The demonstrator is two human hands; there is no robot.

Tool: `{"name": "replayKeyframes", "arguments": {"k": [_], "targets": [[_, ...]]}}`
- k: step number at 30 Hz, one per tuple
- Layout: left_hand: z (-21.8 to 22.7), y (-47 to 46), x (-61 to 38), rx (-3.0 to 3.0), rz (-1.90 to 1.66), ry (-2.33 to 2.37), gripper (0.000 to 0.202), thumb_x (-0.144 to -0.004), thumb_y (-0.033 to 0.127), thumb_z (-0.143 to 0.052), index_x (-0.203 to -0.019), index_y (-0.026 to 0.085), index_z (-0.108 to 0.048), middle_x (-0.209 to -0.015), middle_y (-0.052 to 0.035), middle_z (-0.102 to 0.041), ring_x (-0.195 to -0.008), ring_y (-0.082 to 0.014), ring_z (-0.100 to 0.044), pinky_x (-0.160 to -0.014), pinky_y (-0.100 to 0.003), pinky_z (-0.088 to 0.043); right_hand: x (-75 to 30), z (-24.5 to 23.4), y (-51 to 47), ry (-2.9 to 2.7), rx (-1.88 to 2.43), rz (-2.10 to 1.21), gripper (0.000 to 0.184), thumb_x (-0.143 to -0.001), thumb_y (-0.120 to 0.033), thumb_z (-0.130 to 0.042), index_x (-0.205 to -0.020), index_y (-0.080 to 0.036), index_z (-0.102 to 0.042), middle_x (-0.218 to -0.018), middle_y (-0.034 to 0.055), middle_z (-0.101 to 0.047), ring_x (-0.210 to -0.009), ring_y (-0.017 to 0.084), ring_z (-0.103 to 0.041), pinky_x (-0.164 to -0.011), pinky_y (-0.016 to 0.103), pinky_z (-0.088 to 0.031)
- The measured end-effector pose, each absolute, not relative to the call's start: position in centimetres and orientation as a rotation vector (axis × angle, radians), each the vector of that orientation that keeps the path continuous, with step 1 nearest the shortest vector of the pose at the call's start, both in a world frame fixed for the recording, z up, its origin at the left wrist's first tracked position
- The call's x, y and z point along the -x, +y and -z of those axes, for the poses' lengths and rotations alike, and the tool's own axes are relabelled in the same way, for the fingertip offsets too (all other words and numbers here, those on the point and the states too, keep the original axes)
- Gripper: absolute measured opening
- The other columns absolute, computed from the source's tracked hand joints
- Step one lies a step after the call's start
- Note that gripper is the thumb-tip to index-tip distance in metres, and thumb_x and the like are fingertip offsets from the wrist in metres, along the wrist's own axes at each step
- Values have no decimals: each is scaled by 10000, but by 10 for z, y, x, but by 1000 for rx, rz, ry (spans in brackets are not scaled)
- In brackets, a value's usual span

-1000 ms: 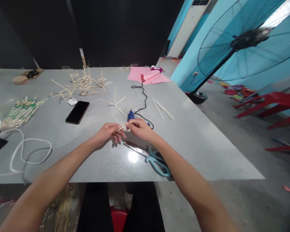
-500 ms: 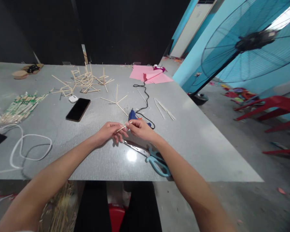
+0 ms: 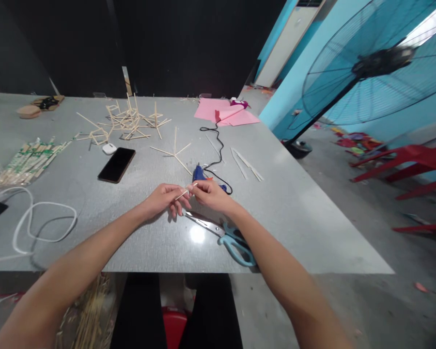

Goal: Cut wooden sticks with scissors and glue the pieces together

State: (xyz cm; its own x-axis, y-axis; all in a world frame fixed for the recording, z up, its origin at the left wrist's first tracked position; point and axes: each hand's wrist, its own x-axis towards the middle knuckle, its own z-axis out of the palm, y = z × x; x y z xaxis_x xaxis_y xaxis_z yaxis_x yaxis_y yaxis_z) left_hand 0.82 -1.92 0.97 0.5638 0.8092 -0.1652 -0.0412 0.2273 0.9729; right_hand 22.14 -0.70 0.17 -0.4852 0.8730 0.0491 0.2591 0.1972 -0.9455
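Observation:
Between my two hands is a short, thin wooden stick [image 3: 182, 195], held above the table. My left hand [image 3: 169, 198] pinches it with thumb and fingers, the lower fingers hanging loose. My right hand [image 3: 210, 193] grips its upper right end with the fingertips. Just beyond my right hand lies a blue glue gun [image 3: 198, 173], partly hidden by it. Scissors with light blue handles [image 3: 236, 247] rest beneath my right wrist, blades pointing left. A branching piece of joined sticks [image 3: 175, 154] lies farther back.
Stick frames [image 3: 131, 118] stand at the back. A phone [image 3: 116, 165], a white earbud case [image 3: 109, 149] and packaged sticks [image 3: 32, 160] are on the left, with a white cable [image 3: 45, 203]. Loose white strips [image 3: 247, 164] and pink paper [image 3: 227, 112] lie right. A fan [image 3: 383, 63] stands beyond.
Both hands keep nearly the same place and grip on the stick. The whole view has shifted very slightly; nothing on the table has visibly moved.

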Motion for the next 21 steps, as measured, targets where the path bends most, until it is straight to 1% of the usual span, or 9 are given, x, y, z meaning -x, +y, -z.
{"name": "replayKeyframes", "arguments": {"k": [4, 10, 18, 21], "targets": [[-9, -19, -8, -1228, -678, 808, 309, -952, 398, -659, -949, 93, -705, -744, -98, -742, -486, -142, -670, -406, -215, -522, -220, -4, -7, -1896, 1043, -1247, 482, -971, -643, -552, -777, -203, -587, -551, -67, -440, -488, 100, -365, -500, 257, -289], [-13, -21, -8, -1278, -681, 837, 267, -976, 363, -616, -913, 117, -698, -611, -6, -624, -421, -112, -602, -383, -193, -491, -219, -9, -9, -1922, 1016, -1203, 475, -985, -632, -537, -790, -203, -596, -573, -66, -450, -501, 103, -369, -525, 261, -313], [-13, -21, -8, -1351, -694, 864, 286, -996, 389, -606, -888, 138, -687, -583, 19, -575, -400, -111, -573, -361, -201, -477, -218, -8, -10, -1911, 1031, -1180, 512, -984, -674, -540, -795, -202, -598, -581, -65, -448, -512, 107, -366, -532, 269, -305], [-12, -21, -9, -1386, -702, 891, 279, -1004, 374, -590, -876, 143, -679, -571, 31, -552, -389, -109, -564, -355, -202, -471, -218, -6, -9, -1922, 1032, -1157, 516, -987, -674, -536, -791, -201, -598, -589, -63, -453, -524, 110, -373, -550, 272, -319]]}}
